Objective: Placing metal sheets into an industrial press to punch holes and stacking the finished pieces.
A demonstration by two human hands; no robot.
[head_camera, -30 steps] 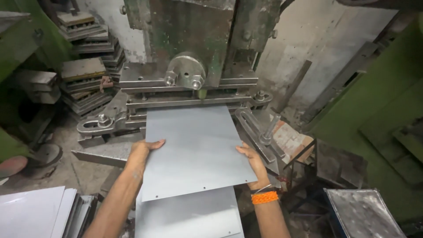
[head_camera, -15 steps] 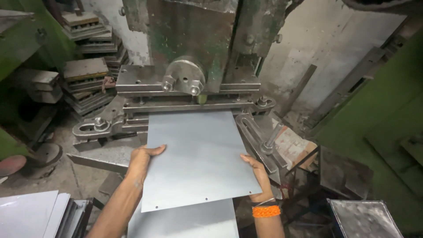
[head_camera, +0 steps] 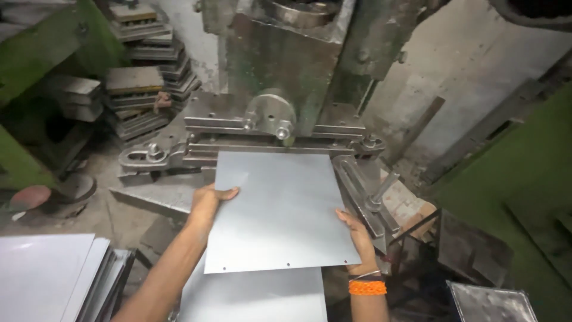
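Observation:
I hold a flat grey metal sheet [head_camera: 277, 209] level in front of a green press machine [head_camera: 286, 59]. My left hand [head_camera: 208, 203] grips the sheet's left edge, thumb on top. On the right edge, my right hand [head_camera: 356, 235] holds it near the front corner; an orange band is on that wrist. The sheet's far edge lies at the press's die rails [head_camera: 274, 140]. Small holes run along the sheet's near edge. Another metal sheet [head_camera: 256, 295] lies flat just below it.
A stack of shiny sheets [head_camera: 50, 274] leans at the lower left. Piles of dark metal dies [head_camera: 143, 89] stand at the back left. A metal tray [head_camera: 488, 301] sits at the lower right, and a green machine body [head_camera: 524, 179] rises on the right.
The sheet has slid forward toward the press, its far edge now against the die rails. Both hands moved with it, keeping their grip.

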